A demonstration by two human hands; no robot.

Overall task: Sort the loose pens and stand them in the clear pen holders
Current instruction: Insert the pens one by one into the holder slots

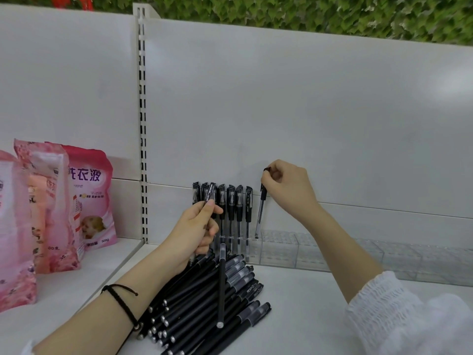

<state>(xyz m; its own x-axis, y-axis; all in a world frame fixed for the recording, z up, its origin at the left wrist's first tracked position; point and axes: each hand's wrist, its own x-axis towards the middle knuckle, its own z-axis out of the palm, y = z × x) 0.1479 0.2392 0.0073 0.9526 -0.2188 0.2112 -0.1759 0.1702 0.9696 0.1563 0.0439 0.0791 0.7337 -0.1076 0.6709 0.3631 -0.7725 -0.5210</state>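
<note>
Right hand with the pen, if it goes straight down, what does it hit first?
Most likely the clear pen holder: the right hand pinches a pen whose tip sits at the holder's top, beside the standing pens. Depth is hard to judge.

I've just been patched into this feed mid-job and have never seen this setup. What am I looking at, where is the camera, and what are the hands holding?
There is no machine here: a person works with bare hands. The single picture comes from a camera worn on their head, looking forward and down at a white shelf. The right hand pinches the top of a black pen, whose tip is at the top of the clear holder, beside a row of pens already standing in it. The left hand grips another pen upright. A pile of loose pens lies on the shelf in front, and pink bags stand to the left.
</note>
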